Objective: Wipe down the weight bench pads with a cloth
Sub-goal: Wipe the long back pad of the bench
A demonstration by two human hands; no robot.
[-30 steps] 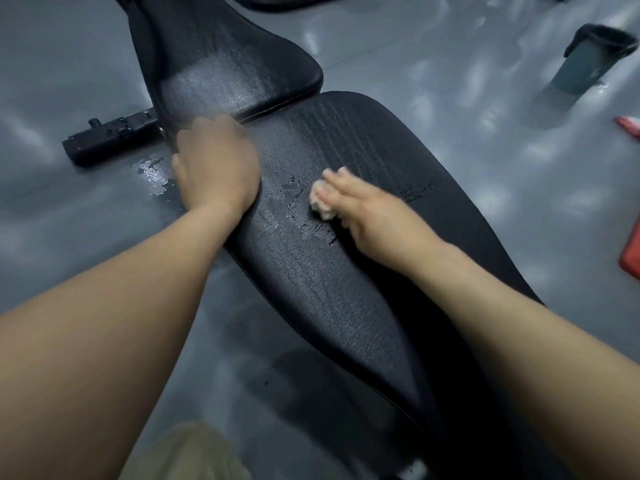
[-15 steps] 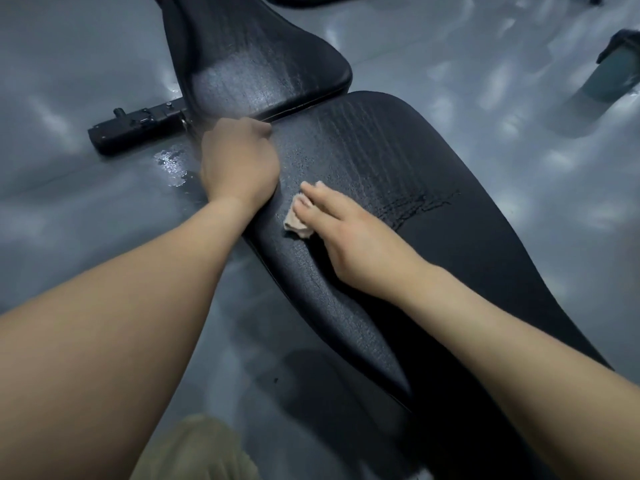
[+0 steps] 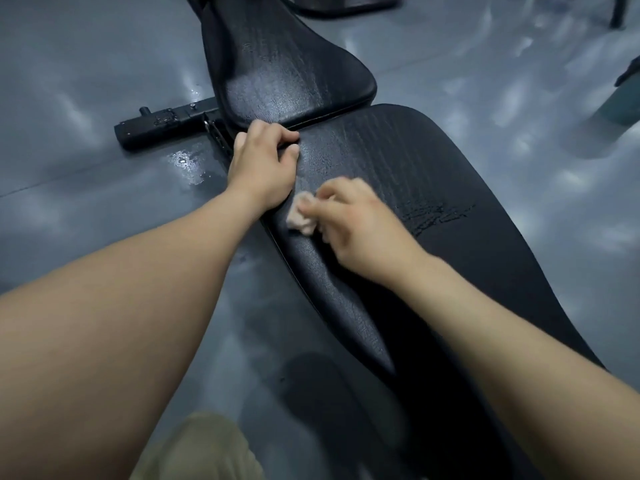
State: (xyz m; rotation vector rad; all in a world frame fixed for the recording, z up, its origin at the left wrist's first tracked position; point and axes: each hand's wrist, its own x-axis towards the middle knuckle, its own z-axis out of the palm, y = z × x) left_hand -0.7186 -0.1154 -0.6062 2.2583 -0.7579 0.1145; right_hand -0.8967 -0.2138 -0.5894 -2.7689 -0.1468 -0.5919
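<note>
A black weight bench fills the middle of the head view: a long back pad [image 3: 398, 174] near me and a shorter seat pad [image 3: 284, 71] beyond it. My right hand [image 3: 360, 226] presses a small pale pink cloth [image 3: 300, 216] onto the back pad near its left edge. My left hand [image 3: 263, 161] grips the back pad's far left corner by the gap between the pads, fingers curled over the edge. Wet streaks [image 3: 436, 216] show on the pad to the right of the cloth.
The bench's black frame bar [image 3: 162, 124] sticks out left on the grey glossy floor, with a wet patch [image 3: 188, 164] beside it. A dark bin [image 3: 623, 95] stands at the right edge. My khaki-clad knee [image 3: 201, 448] shows at the bottom.
My right hand has slid the cloth left across the back pad toward its left edge. My left hand has stayed gripping the pad's corner. The view has shifted a little.
</note>
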